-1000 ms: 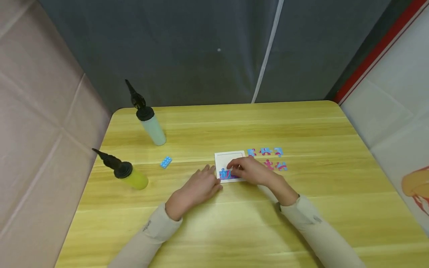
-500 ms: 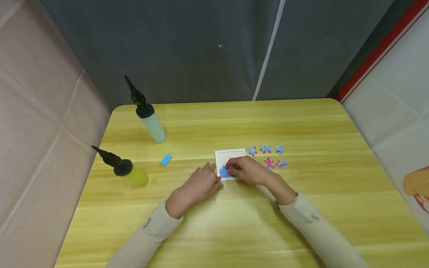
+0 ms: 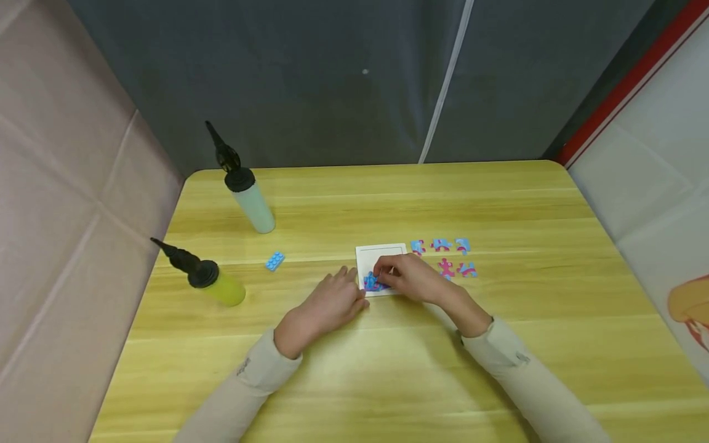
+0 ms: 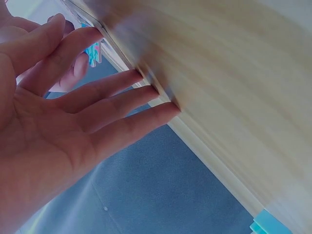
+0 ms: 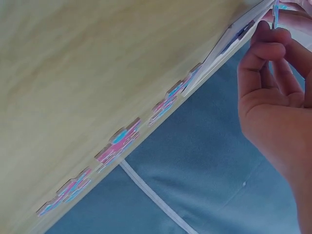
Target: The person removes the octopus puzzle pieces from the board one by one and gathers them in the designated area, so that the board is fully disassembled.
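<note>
A white puzzle board [image 3: 368, 257] lies in the middle of the table, with blue and purple puzzle pieces [image 3: 370, 283] along its near side. Over these my right hand [image 3: 410, 277] pinches a puzzle piece [image 5: 276, 15] between thumb and fingers; the right wrist view catches it edge-on, held up off the board. My left hand [image 3: 327, 306] rests at the board's left edge. Its fingers [image 4: 131, 124] are extended, tips touching the table and the board's side. Part of the board is hidden behind the right hand.
Several loose pink and blue puzzle pieces [image 3: 445, 267] lie right of the board. Left of it are a blue toy brick [image 3: 274, 261], a pale green black-topped bottle [image 3: 255, 210] and a yellow black-topped bottle [image 3: 226, 290]. A dark curtain [image 3: 310, 92] hangs behind the table.
My right hand stays over the board, its fingers shifting slightly above the near row of pieces. The left hand keeps its place. The whole head view has moved up a little.
</note>
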